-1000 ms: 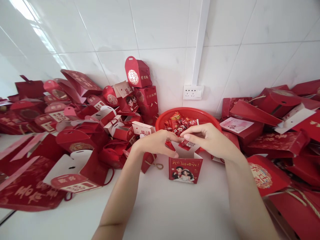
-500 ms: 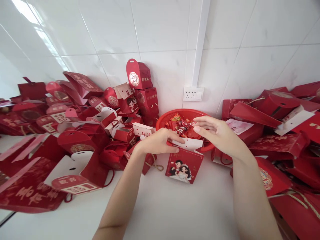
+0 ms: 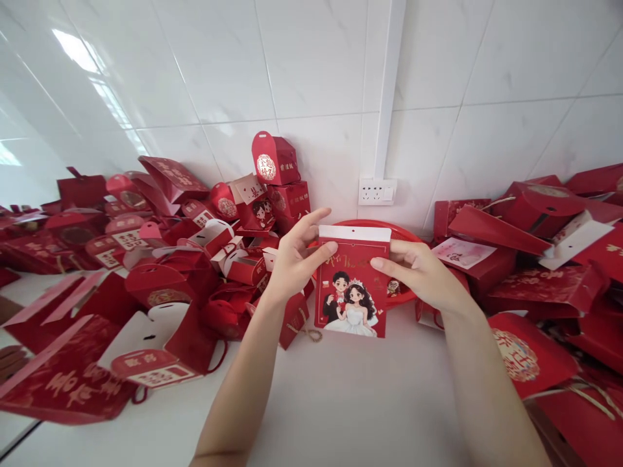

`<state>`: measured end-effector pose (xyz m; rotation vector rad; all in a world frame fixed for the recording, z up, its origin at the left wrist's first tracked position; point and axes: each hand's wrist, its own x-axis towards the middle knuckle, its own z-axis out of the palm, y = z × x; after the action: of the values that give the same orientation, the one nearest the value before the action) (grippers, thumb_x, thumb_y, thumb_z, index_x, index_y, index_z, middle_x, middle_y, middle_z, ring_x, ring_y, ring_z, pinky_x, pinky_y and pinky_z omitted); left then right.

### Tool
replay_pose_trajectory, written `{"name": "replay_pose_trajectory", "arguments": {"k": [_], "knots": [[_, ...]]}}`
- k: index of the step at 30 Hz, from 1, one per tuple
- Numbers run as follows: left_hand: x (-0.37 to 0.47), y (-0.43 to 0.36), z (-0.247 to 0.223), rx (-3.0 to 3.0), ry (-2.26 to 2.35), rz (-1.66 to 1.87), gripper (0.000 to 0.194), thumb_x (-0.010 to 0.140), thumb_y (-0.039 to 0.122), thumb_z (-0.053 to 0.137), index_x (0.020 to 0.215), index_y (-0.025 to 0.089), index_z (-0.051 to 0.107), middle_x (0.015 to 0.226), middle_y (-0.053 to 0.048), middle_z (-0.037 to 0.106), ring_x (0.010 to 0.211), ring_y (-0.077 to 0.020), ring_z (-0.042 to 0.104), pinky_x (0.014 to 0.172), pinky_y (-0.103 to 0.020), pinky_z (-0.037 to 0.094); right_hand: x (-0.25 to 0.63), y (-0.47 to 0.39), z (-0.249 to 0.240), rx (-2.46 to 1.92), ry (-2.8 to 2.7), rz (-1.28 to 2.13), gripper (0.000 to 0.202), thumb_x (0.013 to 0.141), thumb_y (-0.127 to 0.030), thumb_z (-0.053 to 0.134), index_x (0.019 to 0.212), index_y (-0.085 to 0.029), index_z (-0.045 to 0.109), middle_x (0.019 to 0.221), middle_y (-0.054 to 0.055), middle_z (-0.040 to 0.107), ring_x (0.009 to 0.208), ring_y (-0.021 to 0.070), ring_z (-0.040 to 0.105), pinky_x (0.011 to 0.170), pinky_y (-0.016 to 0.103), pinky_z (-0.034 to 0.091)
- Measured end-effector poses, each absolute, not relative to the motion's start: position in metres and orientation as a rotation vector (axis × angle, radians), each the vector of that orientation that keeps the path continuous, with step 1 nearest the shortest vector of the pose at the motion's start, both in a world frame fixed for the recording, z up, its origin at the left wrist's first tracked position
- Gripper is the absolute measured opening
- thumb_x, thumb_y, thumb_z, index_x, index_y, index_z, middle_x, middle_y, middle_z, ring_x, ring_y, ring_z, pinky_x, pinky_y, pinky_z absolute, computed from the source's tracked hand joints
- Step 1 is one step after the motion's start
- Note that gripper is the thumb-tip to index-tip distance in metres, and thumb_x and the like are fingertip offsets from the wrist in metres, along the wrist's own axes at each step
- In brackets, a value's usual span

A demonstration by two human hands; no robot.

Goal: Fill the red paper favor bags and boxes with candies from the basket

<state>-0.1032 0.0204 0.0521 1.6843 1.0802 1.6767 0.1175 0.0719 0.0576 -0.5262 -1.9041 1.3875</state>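
A red paper gift bag [image 3: 350,292] with a cartoon bride and groom on its front is upright between my hands, its white top flap folded level along the upper edge. My left hand [image 3: 299,259] grips its left side, thumb on the front and the index finger raised. On the right edge, my right hand [image 3: 421,269] holds it with the thumb across the front and fingers behind. Behind the bag is a red plastic basket [image 3: 406,232], mostly covered by the bag and hands; a bit of wrapped candy [image 3: 393,286] shows at the right.
Red gift boxes and bags crowd the left, among them an open box with a white inside [image 3: 141,331]. A stacked box [image 3: 275,159] stands by the tiled wall. More red bags [image 3: 540,285] pile up at right. A wall socket [image 3: 377,192] sits above the basket.
My right hand has come from above the basket to the bag's right edge. The bag has risen and turned its front toward me, and its top flap now lies straight.
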Motion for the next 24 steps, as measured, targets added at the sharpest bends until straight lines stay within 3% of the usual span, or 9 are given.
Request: {"name": "replay_pose_trajectory", "arguments": {"k": [4, 8, 16, 24], "knots": [[-0.108, 0.023, 0.052, 1.696, 0.857, 1.709, 0.064, 0.087, 0.045, 0.072, 0.143, 0.024, 0.051, 0.124, -0.011, 0.071, 0.111, -0.0260, 0.070, 0.093, -0.038, 0.058, 0.121, 0.078, 0.054, -0.518, -1.732, 1.372, 0.032, 0.085, -0.043, 0.075, 0.110, -0.023, 0.076, 0.105, 0.007, 0.079, 0.090, 0.0246, 0.076, 0.078, 0.038, 0.062], [-0.114, 0.029, 0.048, 1.720, 0.849, 1.826, 0.059, 0.086, 0.043, 0.074, 0.140, 0.027, 0.054, 0.132, -0.010, 0.067, 0.122, -0.0260, 0.064, 0.106, -0.040, 0.051, 0.124, 0.079, 0.055, -0.506, -1.779, 1.271, 0.029, 0.083, -0.040, 0.078, 0.108, -0.025, 0.079, 0.104, 0.006, 0.080, 0.090, 0.0246, 0.076, 0.082, 0.039, 0.062], [-0.106, 0.022, 0.051, 1.643, 0.922, 1.540, 0.071, 0.083, 0.041, 0.078, 0.146, 0.026, 0.049, 0.128, -0.011, 0.069, 0.111, -0.0281, 0.070, 0.092, -0.039, 0.059, 0.127, 0.070, 0.062, -0.512, -1.811, 1.284, 0.033, 0.084, -0.039, 0.077, 0.115, -0.029, 0.077, 0.105, 0.003, 0.080, 0.090, 0.0242, 0.076, 0.084, 0.040, 0.062], [-0.100, 0.015, 0.055, 1.609, 0.921, 1.396, 0.053, 0.085, 0.034, 0.076, 0.132, 0.021, 0.056, 0.097, -0.006, 0.077, 0.082, -0.0212, 0.075, 0.067, -0.028, 0.062, 0.129, 0.072, 0.062, -0.494, -1.859, 1.398, 0.036, 0.082, -0.043, 0.079, 0.112, -0.024, 0.078, 0.104, 0.005, 0.080, 0.087, 0.0222, 0.076, 0.078, 0.035, 0.062]]}}
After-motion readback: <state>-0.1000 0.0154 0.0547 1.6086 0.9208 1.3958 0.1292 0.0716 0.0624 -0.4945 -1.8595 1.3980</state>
